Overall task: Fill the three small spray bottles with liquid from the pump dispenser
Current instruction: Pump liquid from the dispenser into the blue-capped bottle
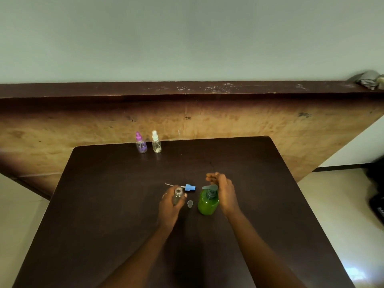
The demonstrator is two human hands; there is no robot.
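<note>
A person works at a dark counter point(116, 204), seen from above, with both bare forearms reaching in from the lower edge. The left grip point(168, 207) is clamped around a clear spray bottle point(177, 196), fingers curled about its body. The bottle is tilted, its uncapped mouth facing up and toward the right. Just right of it stands the green pump dispenser point(207, 204), upright on the counter, its dark pump head point(210, 188) with the spout pointing left toward the bottle's mouth.

The right grip point(226, 192) lies against the right side of the pump head, with its fingers loosely curled beyond the nozzle. Whether they press or hold the pump cannot be told from this angle.

Between the two hands, a small clear cap point(190, 203) sits on the counter near the dispenser's base. Just beyond the held bottle lies a blue spray head point(190, 187) on its side, its thin dip tube point(172, 185) pointing left.

At the far edge of the counter, well apart from both hands, two more small bottles stand upright side by side: a purple-topped bottle point(141, 144) on the left and a white-topped bottle point(156, 144) on the right. Behind them runs a worn wooden ledge point(187, 89), with a grey cloth point(367, 80) bunched at its far right end.
</note>
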